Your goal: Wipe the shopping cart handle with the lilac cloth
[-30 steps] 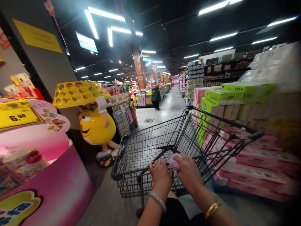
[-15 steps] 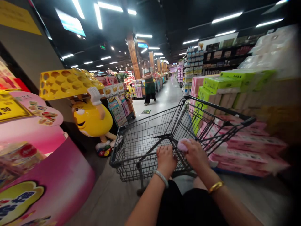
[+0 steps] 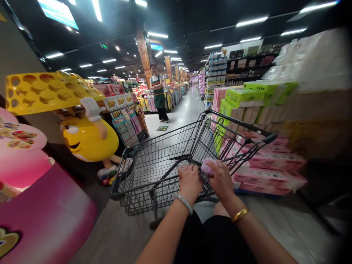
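A dark wire shopping cart stands sideways in front of me, its basket showing bare wire. My left hand, a pale bangle at its wrist, has its fingers curled over the cart's near side rail. Close beside it, my right hand wears a gold bracelet and is closed around a pale purple, rounded, soft-looking wad. The wad is held right at the near rail; whether it touches the wire I cannot tell. The cart's handle lies to the right, away from both hands.
Pink and green packs are stacked close behind the cart's handle end. On the left are a yellow candy figure and a pink display bin. A person in a green apron stands farther up the aisle.
My view has turned slightly right, so the cart, hands and displays sit farther left. My left fingers look a little less tightly curled; the right hand still holds the purple wad.
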The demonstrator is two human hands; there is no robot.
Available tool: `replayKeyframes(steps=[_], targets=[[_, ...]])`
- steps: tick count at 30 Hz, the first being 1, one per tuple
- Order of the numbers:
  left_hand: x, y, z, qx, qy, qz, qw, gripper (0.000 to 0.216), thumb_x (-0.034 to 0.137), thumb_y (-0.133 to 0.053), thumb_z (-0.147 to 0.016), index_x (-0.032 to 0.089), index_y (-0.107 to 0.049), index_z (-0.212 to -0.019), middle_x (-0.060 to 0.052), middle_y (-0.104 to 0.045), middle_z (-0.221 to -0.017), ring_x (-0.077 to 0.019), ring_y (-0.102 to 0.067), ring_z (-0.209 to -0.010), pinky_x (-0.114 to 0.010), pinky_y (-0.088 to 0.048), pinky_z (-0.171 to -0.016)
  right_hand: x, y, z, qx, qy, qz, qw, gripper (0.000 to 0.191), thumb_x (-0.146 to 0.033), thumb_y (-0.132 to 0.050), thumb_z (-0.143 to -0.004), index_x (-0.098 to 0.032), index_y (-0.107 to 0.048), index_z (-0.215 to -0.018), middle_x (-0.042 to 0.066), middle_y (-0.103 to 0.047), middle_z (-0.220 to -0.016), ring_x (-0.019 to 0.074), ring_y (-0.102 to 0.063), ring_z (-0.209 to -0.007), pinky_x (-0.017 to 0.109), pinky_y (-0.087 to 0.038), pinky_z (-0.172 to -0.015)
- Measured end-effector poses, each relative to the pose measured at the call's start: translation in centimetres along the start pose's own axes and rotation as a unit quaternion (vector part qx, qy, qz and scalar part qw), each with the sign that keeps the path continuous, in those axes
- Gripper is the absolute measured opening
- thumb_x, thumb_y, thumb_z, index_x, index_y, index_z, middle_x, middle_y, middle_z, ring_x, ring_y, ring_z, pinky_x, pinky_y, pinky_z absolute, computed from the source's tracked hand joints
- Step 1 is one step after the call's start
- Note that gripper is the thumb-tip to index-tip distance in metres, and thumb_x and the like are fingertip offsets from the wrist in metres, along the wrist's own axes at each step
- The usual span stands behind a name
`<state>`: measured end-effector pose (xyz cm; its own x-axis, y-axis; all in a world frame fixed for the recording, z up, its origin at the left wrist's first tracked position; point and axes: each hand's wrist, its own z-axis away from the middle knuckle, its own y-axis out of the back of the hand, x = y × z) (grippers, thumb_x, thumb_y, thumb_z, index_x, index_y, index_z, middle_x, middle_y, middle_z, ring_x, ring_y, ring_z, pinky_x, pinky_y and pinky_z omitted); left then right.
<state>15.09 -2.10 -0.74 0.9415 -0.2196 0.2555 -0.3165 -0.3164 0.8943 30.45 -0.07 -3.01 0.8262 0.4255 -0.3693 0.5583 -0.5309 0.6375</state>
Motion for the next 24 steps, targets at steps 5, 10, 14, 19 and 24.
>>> replayKeyframes(steps=[5, 10, 14, 19, 24], targets=[[1.2, 0.0, -1.6, -0.055, -0.031, -0.022, 0.998, 0.030, 0.035, -0.059, -0.089, 0.022, -0.062, -0.116, -0.008, -0.071, -0.115, -0.0264, -0.058, -0.119, -0.050, -0.025, -0.116, 2.6, 0.9, -0.3, -0.014, -0.008, -0.006, 1.000, 0.055, -0.006, -0.056, -0.075, -0.026, -0.066, -0.124, 0.010, -0.061, -0.124, 0.0280, -0.057, -0.114, 0.044, -0.050, -0.101], [2.1, -0.1, -3.0, -0.083, -0.031, -0.040, 0.995, 0.026, 0.038, -0.060, -0.088, 0.018, -0.064, -0.104, -0.011, -0.073, -0.102, -0.0294, -0.066, -0.105, -0.049, -0.039, -0.101, 3.8, 1.5, -0.7, 0.015, -0.043, 0.018, 0.999, 0.051, -0.007, -0.057, -0.075, -0.023, -0.067, -0.122, 0.013, -0.060, -0.125, 0.0304, -0.056, -0.115, 0.047, -0.049, -0.102], [3.1, -0.5, -4.3, -0.105, -0.050, -0.044, 0.992, 0.025, 0.037, -0.061, -0.087, 0.019, -0.064, -0.103, -0.009, -0.074, -0.100, -0.0273, -0.068, -0.100, -0.043, -0.043, -0.096, 4.3, 1.7, -0.7, -0.042, 0.022, -0.032, 0.998, 0.058, -0.003, -0.054, -0.071, -0.027, -0.066, -0.123, 0.008, -0.061, -0.124, 0.0260, -0.057, -0.114, 0.042, -0.049, -0.102], [4.0, -1.1, -5.2, -0.124, -0.058, -0.050, 0.989, 0.026, 0.042, -0.059, -0.089, 0.019, -0.064, -0.101, -0.010, -0.074, -0.099, -0.0266, -0.069, -0.099, -0.038, -0.049, -0.086, 6.9, 2.1, -1.1, 0.037, -0.044, 0.011, 0.998, 0.051, -0.010, -0.059, -0.075, -0.024, -0.065, -0.124, 0.011, -0.060, -0.126, 0.0302, -0.054, -0.120, 0.049, -0.046, -0.105], [3.9, -1.2, -5.3, -0.135, -0.056, -0.052, 0.988, 0.027, 0.041, -0.059, -0.089, 0.020, -0.062, -0.105, -0.009, -0.074, -0.100, -0.0257, -0.070, -0.097, -0.036, -0.051, -0.081, 6.5, 2.0, -0.9, -0.010, -0.027, 0.016, 0.999, 0.055, -0.007, -0.058, -0.072, -0.026, -0.065, -0.123, 0.010, -0.060, -0.123, 0.0285, -0.056, -0.114, 0.044, -0.049, -0.101]])
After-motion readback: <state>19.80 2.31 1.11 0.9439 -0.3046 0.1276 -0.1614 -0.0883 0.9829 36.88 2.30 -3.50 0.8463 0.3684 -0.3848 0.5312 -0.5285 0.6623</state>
